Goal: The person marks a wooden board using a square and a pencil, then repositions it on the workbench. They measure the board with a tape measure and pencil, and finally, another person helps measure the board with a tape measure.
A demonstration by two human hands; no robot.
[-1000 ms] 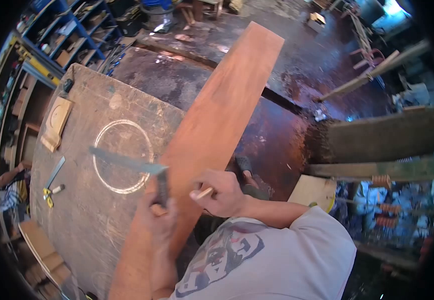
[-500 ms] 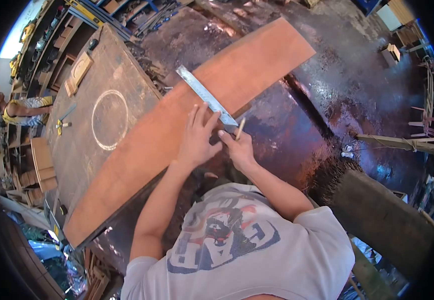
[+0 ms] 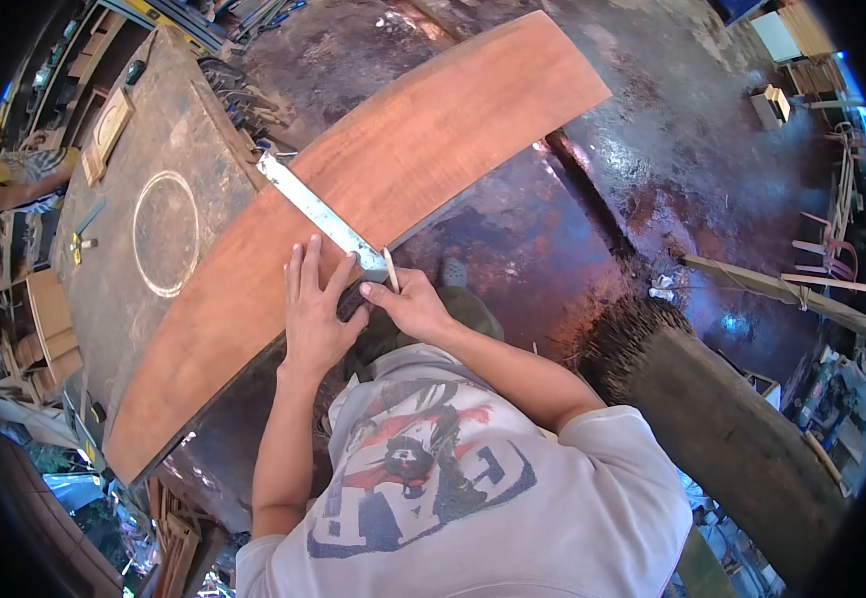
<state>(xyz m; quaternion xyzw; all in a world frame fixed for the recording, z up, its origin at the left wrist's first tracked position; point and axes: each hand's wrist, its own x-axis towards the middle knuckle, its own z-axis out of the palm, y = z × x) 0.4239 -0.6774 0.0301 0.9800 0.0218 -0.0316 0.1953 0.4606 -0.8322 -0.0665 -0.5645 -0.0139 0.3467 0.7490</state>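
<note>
A long reddish-brown wooden board, curved along its far edge, lies slanting across the view. Across it rests a try square with a metal blade and a dark stock at the near edge. My left hand has its fingers spread on the board beside the blade, with the stock between index finger and thumb. In my right hand, a pencil is pinched upright at the blade's near end. The right thumb is close to the stock.
Under the board's left part is a worn worktable with a chalk-like circle and a small wooden piece. Another person is at the far left. A thick timber lies at right, near a wooden bar.
The try square has slid left along the board, and both hands have moved with it. The pencil stays in my right hand. The whole view has shifted slightly.
</note>
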